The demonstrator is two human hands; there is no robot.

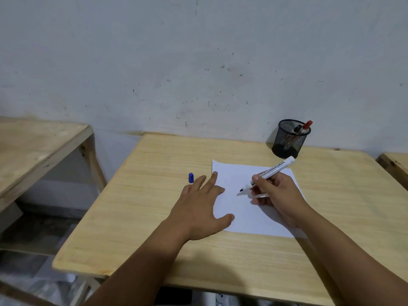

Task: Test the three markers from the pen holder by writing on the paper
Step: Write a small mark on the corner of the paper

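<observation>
Pale plastered wall [198, 51] behind, scuffed and speckled with dark marks. Three wooden surfaces in view: main light-wood table [154, 228] in the middle, corner of a second table [33, 151] at left, edge of a third [395, 164] at far right.

One white sheet of paper [238, 208] flat on the main table, right of centre, blank where visible.

Two bare hands over it. Left hand [203, 208] flat, palm down, fingers spread and straight; index fingertip and thumb on the paper's left edge, remaining fingers on the wood. Right hand [276, 195] on the paper's right half, thumb and forefingers pinching one uncapped marker [268, 174]; remaining fingers curled beneath.

One black mesh pen holder [289, 140] upright near the wall, just beyond the paper's far right corner. Two markers inside, leaning right: one red-capped marker [307, 125], one black-capped marker [298, 129].

Held marker white-barrelled, tilted, blue tip down-left close above the paper; contact with the sheet cannot be told. Dark printing along the barrel, too blurred to read; no brand legible.

One blue cap [191, 177] on the wood, just left of the left hand's fingertips, apart from the paper.
</observation>
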